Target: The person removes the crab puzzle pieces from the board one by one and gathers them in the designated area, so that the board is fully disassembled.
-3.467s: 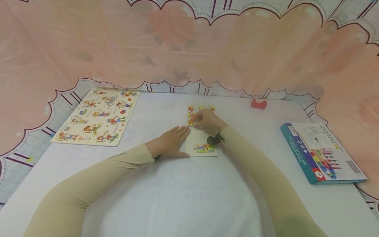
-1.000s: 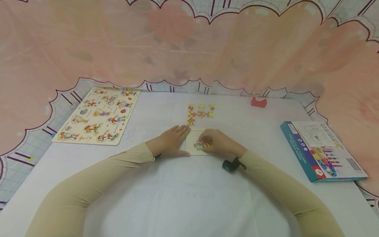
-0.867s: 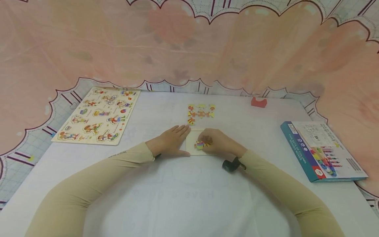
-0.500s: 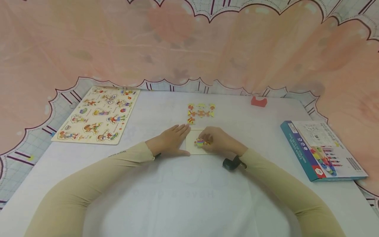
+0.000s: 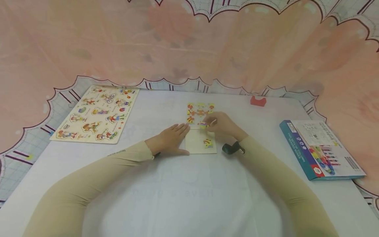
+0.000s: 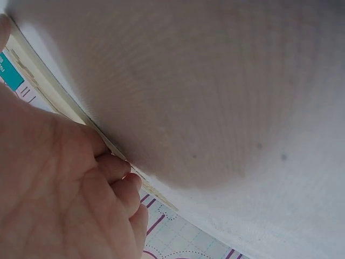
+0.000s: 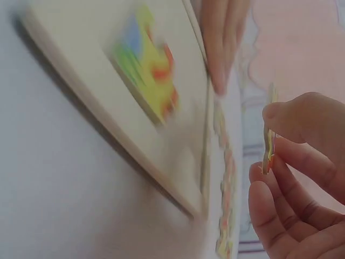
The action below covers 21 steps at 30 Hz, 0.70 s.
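My right hand (image 5: 223, 124) pinches a small colourful puzzle piece (image 5: 203, 124) just beyond the far edge of a pale square board (image 5: 195, 144). In the right wrist view the piece (image 7: 269, 135) stands edge-on between thumb and fingers. One yellow-and-red puzzle piece (image 5: 208, 143) lies on the board's right side. Past the board, several joined puzzle pieces (image 5: 200, 112) lie on the table. My left hand (image 5: 173, 140) rests along the board's left edge with straight fingers; the left wrist view shows its palm side (image 6: 59, 178) against that edge.
A large picture puzzle board (image 5: 97, 115) with figures lies at the far left. A red notched block (image 5: 258, 101) sits at the back right. Nearer on the right lies a flat box (image 5: 322, 151) with a teal side. The white table (image 5: 165, 191) ends at the scalloped cloth behind.
The right hand moved to the board, picked up a striped puzzle piece there, and carried it away towards the joined pieces. The left hand stayed in place.
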{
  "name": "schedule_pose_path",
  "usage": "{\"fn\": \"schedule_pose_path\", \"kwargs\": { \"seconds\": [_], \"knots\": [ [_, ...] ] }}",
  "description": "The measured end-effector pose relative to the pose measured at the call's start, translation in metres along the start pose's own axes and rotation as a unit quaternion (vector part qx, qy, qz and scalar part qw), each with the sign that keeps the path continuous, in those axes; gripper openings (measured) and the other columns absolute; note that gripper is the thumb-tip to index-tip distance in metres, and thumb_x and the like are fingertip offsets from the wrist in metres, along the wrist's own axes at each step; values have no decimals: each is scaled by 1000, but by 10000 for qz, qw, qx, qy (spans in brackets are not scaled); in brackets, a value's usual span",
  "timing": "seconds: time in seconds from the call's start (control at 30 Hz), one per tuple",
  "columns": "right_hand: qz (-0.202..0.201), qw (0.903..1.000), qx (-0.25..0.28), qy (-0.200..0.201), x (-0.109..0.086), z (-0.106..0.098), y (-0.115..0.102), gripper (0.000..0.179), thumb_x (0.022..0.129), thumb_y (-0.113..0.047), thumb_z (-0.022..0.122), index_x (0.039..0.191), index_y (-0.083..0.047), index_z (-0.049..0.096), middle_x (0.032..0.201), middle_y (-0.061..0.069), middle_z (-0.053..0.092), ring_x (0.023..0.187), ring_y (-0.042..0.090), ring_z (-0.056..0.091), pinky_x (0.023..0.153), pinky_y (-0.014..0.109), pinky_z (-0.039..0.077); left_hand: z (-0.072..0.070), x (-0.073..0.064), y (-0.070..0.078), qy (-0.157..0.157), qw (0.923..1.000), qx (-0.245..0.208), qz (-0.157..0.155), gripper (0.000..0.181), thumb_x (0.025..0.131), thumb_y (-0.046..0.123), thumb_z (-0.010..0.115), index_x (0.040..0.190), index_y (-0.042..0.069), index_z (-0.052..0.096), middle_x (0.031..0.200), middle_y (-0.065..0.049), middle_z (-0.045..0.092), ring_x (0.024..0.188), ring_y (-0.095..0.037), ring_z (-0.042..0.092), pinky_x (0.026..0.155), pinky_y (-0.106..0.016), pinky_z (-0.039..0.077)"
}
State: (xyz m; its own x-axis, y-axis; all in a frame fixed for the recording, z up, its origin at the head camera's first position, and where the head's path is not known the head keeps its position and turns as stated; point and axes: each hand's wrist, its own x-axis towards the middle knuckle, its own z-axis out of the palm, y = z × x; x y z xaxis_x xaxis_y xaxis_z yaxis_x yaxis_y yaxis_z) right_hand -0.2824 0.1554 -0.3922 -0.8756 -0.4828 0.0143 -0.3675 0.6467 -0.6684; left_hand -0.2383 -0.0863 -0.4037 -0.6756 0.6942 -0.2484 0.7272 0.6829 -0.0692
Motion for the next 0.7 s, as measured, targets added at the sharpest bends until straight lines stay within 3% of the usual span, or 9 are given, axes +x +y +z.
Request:
{"fn": "schedule_pose_path", "kwargs": {
  "seconds": [0.13,0.33,0.57,0.7],
  "knots": [
    [64,9999,-77,61,17,-6,6,31,78,-12,75,106,-1,67,105,15,69,93,27,64,87,36,54,0,-1,0,33,10000,-30,20,99,87,68,42,148,-4,14,157,-20,12,146,-32,14,120,-44,15],
    [-235,9996,-155,82,36,-3,13,24,76,-16,76,94,-2,68,96,13,70,89,25,64,84,33,55,2,-1,-1,92,9999,-57,36,98,87,67,42,148,-4,14,157,-20,13,146,-32,15,120,-44,16],
    [343,9982,-483,-5,42,1,6,23,78,-11,74,97,0,67,101,16,68,94,27,61,87,36,52,-1,0,1,15,10000,-62,-6,98,87,68,42,149,-3,14,157,-19,12,146,-31,14,120,-44,15],
    [392,9980,-503,-5,43,2,7,26,78,-10,74,100,0,66,102,16,67,96,28,60,89,37,51,-3,-2,1,2,9999,-101,-12,98,87,68,43,149,-3,14,157,-19,12,146,-32,14,120,-44,15]
  ]
}}
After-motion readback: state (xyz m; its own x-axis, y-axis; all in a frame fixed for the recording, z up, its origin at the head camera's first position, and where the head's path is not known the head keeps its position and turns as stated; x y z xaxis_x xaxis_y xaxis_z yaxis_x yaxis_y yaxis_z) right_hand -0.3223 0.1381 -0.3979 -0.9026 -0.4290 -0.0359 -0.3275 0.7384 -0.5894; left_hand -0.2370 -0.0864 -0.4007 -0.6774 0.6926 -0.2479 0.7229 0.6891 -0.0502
